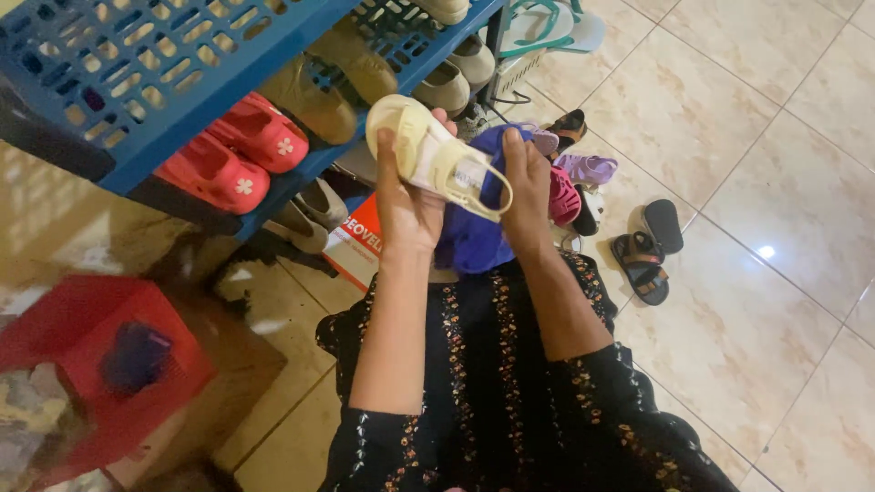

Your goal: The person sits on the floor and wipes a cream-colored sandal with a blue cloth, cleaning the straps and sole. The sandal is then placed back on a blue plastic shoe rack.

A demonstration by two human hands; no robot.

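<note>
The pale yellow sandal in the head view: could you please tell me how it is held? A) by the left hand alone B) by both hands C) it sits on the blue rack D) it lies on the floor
B: the left hand and the right hand both grip the pale yellow sandal, raised in front of the blue rack.

At frame centre, the left hand [407, 205] grips a pale yellow child's sandal [437, 157], while the right hand [529, 196] presses a blue cloth [474, 239] against it. At upper left, a blue plastic shoe rack [182, 64] carries red clogs [237, 155]. Black sandals [649, 251] lie on the tiled floor [775, 182] at right.
</note>
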